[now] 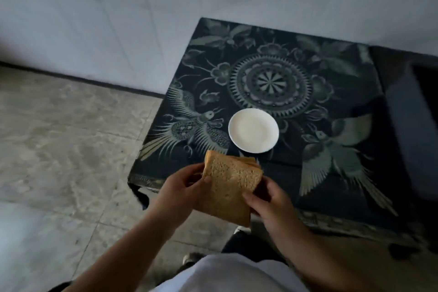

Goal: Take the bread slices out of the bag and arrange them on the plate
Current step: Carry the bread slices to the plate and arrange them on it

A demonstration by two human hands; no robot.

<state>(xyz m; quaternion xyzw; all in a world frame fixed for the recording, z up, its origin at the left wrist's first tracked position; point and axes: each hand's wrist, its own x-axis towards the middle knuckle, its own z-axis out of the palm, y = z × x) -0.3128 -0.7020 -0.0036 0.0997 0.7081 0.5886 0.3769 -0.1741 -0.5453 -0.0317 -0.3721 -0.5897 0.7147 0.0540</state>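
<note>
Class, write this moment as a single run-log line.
left hand: holds bread | right hand: holds bread | plate: bare, on table | bag: not seen

The bread slices [231, 187] look porous and matt, the plate [253, 133] smooth glossy white, the tabletop [308, 102] dark printed cloth.

Dim, soft daylight; edges smeared with blur, wide-angle bending at borders.
</note>
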